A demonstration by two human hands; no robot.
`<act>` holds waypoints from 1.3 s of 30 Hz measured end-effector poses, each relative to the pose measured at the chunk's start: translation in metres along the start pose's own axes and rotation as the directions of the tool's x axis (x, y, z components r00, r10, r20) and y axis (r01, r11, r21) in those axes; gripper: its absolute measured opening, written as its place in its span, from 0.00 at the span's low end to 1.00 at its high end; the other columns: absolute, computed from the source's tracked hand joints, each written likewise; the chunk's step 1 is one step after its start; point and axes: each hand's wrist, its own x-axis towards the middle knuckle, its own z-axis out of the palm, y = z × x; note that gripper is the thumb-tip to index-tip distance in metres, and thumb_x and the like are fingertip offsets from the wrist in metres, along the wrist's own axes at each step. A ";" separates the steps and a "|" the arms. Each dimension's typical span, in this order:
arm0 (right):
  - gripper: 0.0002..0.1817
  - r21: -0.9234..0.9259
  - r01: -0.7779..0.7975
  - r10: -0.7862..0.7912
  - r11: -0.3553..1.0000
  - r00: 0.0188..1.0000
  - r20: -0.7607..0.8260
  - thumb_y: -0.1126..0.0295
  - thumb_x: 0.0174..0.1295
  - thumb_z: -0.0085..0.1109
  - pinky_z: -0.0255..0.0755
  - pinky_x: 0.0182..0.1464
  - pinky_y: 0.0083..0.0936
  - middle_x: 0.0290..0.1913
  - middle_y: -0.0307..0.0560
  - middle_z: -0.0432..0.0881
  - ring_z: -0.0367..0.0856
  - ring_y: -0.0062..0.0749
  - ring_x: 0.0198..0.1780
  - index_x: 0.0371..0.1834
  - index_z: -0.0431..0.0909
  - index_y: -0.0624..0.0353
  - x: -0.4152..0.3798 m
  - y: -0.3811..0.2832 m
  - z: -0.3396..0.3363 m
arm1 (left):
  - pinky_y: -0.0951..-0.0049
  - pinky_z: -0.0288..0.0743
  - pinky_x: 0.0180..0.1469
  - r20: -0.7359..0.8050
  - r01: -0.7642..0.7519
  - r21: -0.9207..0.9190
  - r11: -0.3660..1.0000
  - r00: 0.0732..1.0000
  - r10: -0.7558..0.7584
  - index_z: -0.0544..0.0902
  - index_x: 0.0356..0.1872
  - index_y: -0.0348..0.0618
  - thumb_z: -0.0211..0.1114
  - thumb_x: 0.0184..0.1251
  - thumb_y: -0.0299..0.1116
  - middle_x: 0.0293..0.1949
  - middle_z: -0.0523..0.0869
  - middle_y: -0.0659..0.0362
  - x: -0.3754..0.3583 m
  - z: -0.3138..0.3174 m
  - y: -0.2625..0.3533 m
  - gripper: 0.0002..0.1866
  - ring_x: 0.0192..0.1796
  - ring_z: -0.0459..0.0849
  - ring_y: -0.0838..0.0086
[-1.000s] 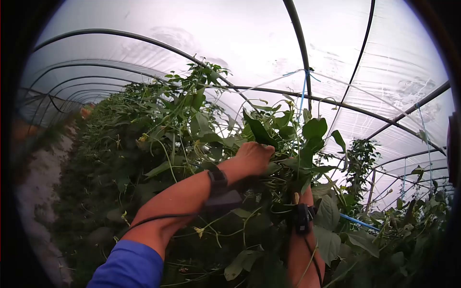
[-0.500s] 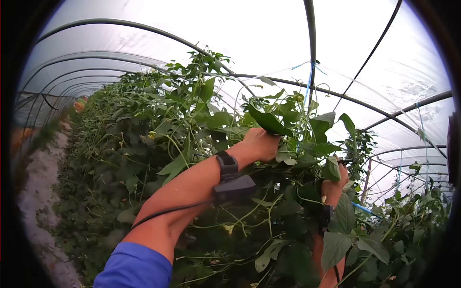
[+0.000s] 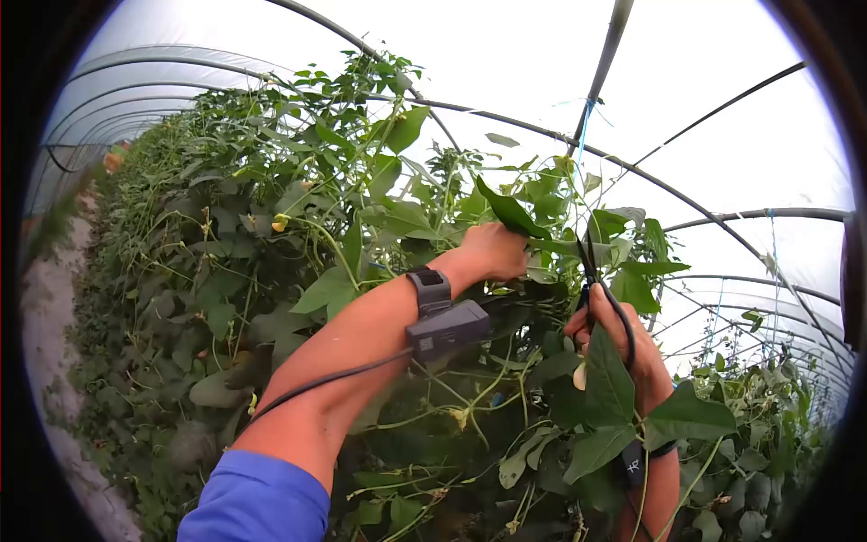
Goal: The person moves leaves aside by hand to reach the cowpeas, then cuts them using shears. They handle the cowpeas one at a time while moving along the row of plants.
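left hand [image 3: 497, 251]: fingers curled into the climbing bean vines [image 3: 397, 218], beneath a broad leaf [image 3: 511, 213]; can't tell what they grip | right hand [image 3: 639, 348]: fingers around the handles of black scissors [image 3: 590, 266], beside left hand, blades upright, likely to slip between leaves | blue string [image 3: 584, 134]: hangs from above, presumably supporting vines

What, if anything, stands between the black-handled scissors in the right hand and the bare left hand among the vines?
Pointed green leaves show in the gap between the black-handled scissors and the bare left hand; whether they block the way in depth, I can't tell.
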 end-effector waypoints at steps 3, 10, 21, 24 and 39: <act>0.38 0.229 -0.253 0.245 0.940 0.967 0.064 0.34 0.60 0.46 0.62 0.23 0.22 0.18 0.39 0.69 0.68 0.25 0.20 0.25 0.76 0.67 0.042 0.041 0.020 | 0.54 0.75 0.49 -0.047 0.035 -0.014 0.999 0.998 -0.036 0.80 0.47 0.47 0.50 0.63 0.47 0.45 0.82 0.47 0.007 0.000 -0.008 0.20 0.48 0.81 0.52; 0.42 0.187 -0.343 0.328 0.921 0.939 0.106 0.29 0.55 0.45 0.60 0.20 0.20 0.17 0.43 0.72 0.68 0.26 0.17 0.27 0.75 0.67 0.066 0.056 0.033 | 0.55 0.74 0.50 0.030 0.102 -0.104 0.989 0.995 -0.099 0.82 0.43 0.46 0.51 0.61 0.45 0.43 0.83 0.47 0.009 -0.009 -0.011 0.18 0.48 0.80 0.51; 0.42 0.291 -0.309 0.256 0.905 0.945 0.205 0.28 0.56 0.42 0.66 0.25 0.21 0.21 0.49 0.79 0.73 0.29 0.21 0.31 0.75 0.65 0.046 0.057 0.022 | 0.54 0.71 0.55 0.039 0.175 -0.228 0.958 0.985 -0.170 0.79 0.49 0.44 0.52 0.63 0.50 0.47 0.81 0.45 0.022 0.000 -0.015 0.23 0.52 0.78 0.50; 0.41 0.347 -0.383 0.323 0.856 0.921 0.220 0.28 0.56 0.43 0.68 0.26 0.24 0.21 0.50 0.78 0.75 0.32 0.22 0.31 0.75 0.66 0.055 0.058 0.021 | 0.53 0.71 0.55 0.029 0.151 -0.217 0.964 0.989 -0.148 0.79 0.48 0.43 0.52 0.63 0.49 0.47 0.81 0.45 0.017 0.004 -0.002 0.22 0.52 0.78 0.50; 0.34 0.240 0.299 -0.285 0.924 0.954 -0.093 0.32 0.60 0.42 0.64 0.18 0.25 0.18 0.42 0.75 0.75 0.30 0.19 0.28 0.75 0.57 0.111 0.069 0.034 | 0.53 0.75 0.46 -0.085 0.117 -0.275 0.954 0.986 -0.146 0.83 0.34 0.42 0.55 0.55 0.40 0.35 0.84 0.43 -0.013 0.027 0.024 0.15 0.41 0.82 0.46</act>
